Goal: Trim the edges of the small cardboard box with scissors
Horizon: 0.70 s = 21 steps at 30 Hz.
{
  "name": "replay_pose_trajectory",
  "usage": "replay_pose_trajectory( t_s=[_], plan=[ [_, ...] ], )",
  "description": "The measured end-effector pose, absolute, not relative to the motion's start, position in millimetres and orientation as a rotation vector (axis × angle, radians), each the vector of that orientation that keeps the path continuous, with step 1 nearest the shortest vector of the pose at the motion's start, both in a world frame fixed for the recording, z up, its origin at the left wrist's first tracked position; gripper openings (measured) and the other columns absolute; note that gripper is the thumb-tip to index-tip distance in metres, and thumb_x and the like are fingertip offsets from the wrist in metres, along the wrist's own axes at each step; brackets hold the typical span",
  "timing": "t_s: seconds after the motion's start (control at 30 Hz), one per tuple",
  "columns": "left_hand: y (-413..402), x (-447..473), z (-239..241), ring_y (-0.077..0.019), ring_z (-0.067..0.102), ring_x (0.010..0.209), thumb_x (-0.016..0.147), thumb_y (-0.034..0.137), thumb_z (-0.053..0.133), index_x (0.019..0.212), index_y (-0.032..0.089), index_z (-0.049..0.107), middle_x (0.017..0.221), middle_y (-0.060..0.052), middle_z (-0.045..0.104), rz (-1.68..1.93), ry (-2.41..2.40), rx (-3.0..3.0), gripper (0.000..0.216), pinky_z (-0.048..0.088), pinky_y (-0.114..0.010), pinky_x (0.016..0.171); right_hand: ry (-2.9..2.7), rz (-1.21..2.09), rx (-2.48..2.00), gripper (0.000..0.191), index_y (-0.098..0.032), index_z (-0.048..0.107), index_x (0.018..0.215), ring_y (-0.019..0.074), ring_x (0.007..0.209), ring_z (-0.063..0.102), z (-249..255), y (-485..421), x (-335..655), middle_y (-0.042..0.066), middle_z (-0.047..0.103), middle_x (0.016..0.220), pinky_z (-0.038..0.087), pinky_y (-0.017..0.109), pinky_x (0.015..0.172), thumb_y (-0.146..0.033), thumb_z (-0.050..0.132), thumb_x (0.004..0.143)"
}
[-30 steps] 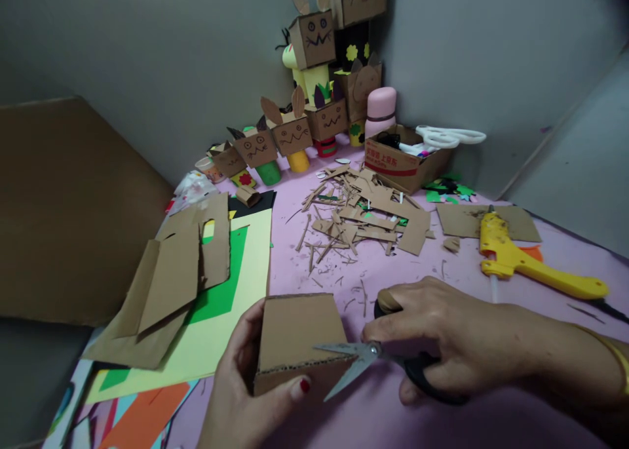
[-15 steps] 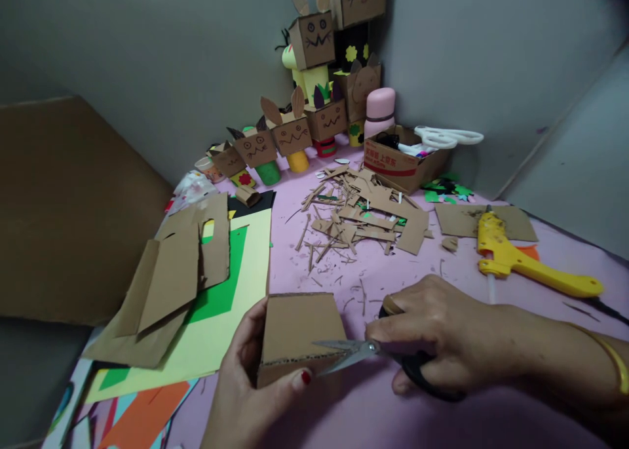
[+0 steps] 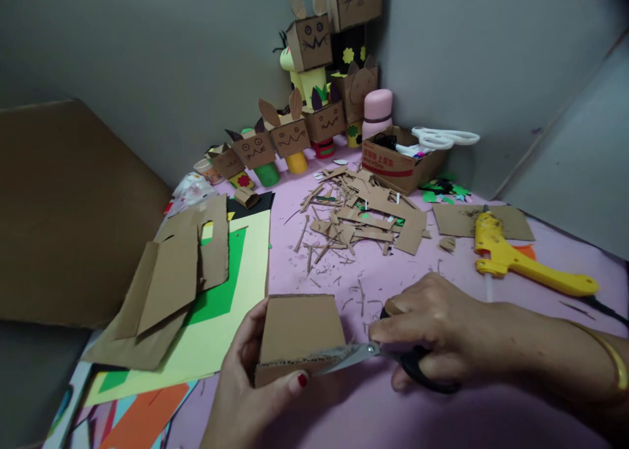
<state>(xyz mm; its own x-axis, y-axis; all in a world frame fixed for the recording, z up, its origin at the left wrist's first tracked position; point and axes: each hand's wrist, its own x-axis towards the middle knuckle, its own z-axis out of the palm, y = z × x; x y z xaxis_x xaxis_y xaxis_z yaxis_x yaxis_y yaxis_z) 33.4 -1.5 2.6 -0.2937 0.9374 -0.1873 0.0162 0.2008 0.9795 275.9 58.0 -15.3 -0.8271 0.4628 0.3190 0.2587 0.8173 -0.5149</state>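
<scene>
A small brown cardboard box (image 3: 302,328) is gripped at its left side by my left hand (image 3: 246,370), with the thumb across the near face. My right hand (image 3: 432,331) has its fingers through the black handles of a pair of scissors (image 3: 371,349). The blades lie along the box's near right top edge, where the cardboard's ragged corrugation shows. They are slightly apart, and the upper blade is blurred.
Cardboard scraps (image 3: 363,213) lie beyond the box. A yellow glue gun (image 3: 521,255) rests at right. Flat cardboard sheets (image 3: 170,285) and coloured paper (image 3: 255,259) are at left. Cardboard animal figures (image 3: 289,137), a pink flask (image 3: 377,111) and an open carton (image 3: 393,164) stand behind.
The scissor blades have closed somewhat along the box's edge. Both hands keep their hold and have barely moved; the view has shifted slightly.
</scene>
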Motion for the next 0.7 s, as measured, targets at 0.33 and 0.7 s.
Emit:
replay_pose_trajectory(
  t_s=[0.33, 0.7],
  plan=[
    [-2.5, 32.0, 1.3, -0.0272, 0.071, 0.085, 0.032, 0.046, 0.089, 0.107, 0.024, 0.066, 0.092, -0.003, 0.076, 1.256, 1.568, 0.958, 0.082, 0.059, -0.026, 0.063, -2.629, 0.627, -0.571, 0.024, -0.019, 0.069, 0.095, 0.0116, 0.057, 0.052, -16.3, 59.8, 274.1, 0.0, 0.062, 0.068, 0.028, 0.025, 0.05, -0.041, 0.066, 0.084],
    [-1.5, 33.8, 1.0, -0.0224, 0.069, 0.084, 0.035, 0.044, 0.088, 0.105, 0.025, 0.063, 0.092, 0.0, 0.074, 1.192, 1.538, 0.97, 0.077, 0.056, -0.021, 0.064, -2.608, 0.578, -0.589, 0.025, -0.018, 0.067, 0.082, 0.0108, 0.055, 0.051, -15.9, 57.3, 273.8, -0.001, 0.062, 0.064, 0.025, 0.026, 0.049, -0.044, 0.064, 0.084]
  ],
)
